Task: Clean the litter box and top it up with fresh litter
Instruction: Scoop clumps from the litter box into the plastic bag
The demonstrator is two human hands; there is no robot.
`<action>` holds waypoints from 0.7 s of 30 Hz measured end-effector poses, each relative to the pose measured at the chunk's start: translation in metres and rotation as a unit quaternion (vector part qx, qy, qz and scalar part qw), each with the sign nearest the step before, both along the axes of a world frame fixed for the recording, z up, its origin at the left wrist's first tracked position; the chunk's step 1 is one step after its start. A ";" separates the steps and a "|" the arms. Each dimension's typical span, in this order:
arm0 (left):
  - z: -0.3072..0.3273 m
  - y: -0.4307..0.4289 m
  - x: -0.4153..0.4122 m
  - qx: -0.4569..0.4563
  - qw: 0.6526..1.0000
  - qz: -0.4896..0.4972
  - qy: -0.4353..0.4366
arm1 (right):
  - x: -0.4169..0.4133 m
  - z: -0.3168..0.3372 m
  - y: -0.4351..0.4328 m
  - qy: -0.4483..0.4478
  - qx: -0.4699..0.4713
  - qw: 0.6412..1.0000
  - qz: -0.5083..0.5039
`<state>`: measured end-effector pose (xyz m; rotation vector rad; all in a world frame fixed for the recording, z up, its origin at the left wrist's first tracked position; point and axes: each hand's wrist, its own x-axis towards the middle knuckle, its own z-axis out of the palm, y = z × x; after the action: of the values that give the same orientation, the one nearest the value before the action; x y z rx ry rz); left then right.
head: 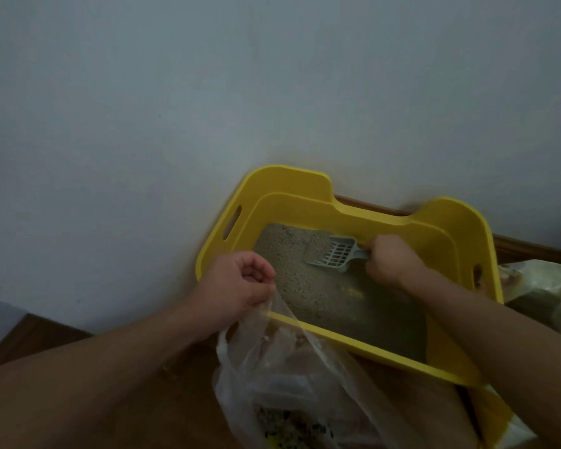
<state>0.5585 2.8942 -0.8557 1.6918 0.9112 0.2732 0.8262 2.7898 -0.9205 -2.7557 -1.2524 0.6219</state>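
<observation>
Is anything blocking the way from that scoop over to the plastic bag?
Nothing visible does. The scoop, held by the right hand, sits in the litter box; the left hand holds the plastic bag at the box's near rim.

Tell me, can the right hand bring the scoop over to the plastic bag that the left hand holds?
Probably yes. The right hand grips the scoop inside the litter box, and the left hand holds the plastic bag at the near rim; only open litter lies between.

Litter box (292, 202) open above; wall (208, 92) seemingly close.
</observation>
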 end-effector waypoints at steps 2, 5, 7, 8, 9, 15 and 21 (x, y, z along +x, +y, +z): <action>0.000 0.001 0.000 -0.004 1.000 -0.001 -0.001 | -0.005 -0.003 0.014 0.003 0.005 1.000 0.010; 0.000 0.003 -0.001 -0.014 1.000 -0.005 -0.007 | -0.013 -0.006 0.034 0.006 0.016 1.000 0.025; 0.000 0.004 -0.002 -0.017 1.000 -0.007 -0.009 | -0.017 -0.008 0.047 0.009 0.021 0.999 0.028; -0.001 0.004 -0.003 -0.019 1.000 -0.009 -0.010 | -0.019 -0.009 0.053 0.007 0.022 0.999 0.030; -0.001 0.005 -0.003 -0.020 1.000 -0.011 -0.010 | -0.021 -0.010 0.058 0.005 0.023 0.999 0.033; -0.002 0.007 -0.005 -0.029 0.999 -0.031 -0.007 | -0.031 -0.014 0.081 0.027 0.044 0.998 0.035; 0.000 0.006 -0.005 -0.033 0.999 -0.039 -0.009 | -0.037 -0.026 0.078 0.087 0.082 0.993 0.003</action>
<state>0.5537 2.8998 -0.8561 1.6580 0.8299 0.2036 0.7896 2.8680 -0.9461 -2.5082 -1.2148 0.7076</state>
